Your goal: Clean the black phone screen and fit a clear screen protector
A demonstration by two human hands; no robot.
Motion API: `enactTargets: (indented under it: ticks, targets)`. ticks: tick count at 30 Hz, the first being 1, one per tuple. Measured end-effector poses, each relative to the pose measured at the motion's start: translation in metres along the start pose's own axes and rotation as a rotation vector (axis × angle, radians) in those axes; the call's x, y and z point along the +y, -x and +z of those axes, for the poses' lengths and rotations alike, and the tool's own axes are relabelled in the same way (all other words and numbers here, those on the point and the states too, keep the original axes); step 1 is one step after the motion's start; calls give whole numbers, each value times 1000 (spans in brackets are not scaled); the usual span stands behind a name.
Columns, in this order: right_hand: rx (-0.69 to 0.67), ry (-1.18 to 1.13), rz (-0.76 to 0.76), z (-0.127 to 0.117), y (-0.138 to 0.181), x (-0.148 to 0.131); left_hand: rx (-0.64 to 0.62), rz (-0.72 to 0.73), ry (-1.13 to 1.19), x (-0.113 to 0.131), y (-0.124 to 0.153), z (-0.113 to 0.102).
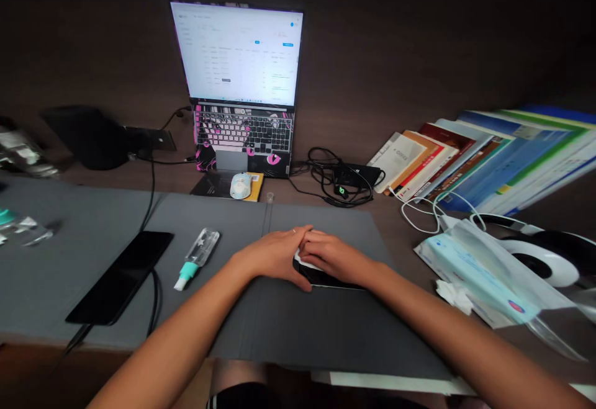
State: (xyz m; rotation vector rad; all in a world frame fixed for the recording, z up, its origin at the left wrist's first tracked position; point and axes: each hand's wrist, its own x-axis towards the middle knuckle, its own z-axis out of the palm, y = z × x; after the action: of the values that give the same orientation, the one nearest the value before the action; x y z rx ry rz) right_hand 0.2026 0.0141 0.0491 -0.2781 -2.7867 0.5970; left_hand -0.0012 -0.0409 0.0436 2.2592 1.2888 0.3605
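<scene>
A flat black device with a glossy face (330, 277), possibly a phone, lies low over the grey desk mat, mostly covered by my hands. My left hand (279, 254) grips its left end, thumb along the near edge and fingers across the far side. Over the device, my right hand (338, 259) has its fingers curled down on a white wipe or tissue (305, 261), only a sliver of which shows. The fingertips of both hands meet. To the left lie a clear spray bottle with a teal collar (199, 254) and a large black phone (121, 277) with a cable attached.
An open laptop (244, 130) stands at the back, a mouse (241, 185) before it. Tangled cables and a black adapter (358, 176) sit right of it. Leaning books (465, 154), a tissue pack (484, 266), crumpled tissue (454, 296) and white headphones (540, 263) occupy the right side.
</scene>
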Motion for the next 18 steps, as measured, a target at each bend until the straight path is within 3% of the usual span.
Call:
enactTargets:
  ticks: [9,18]
  targets:
    - [7,31,68,8,30,-26,-22,39,-24,-4,1,-2]
    - [56,42,269,-32,113,-15,-70,57,-77,2,3,-8]
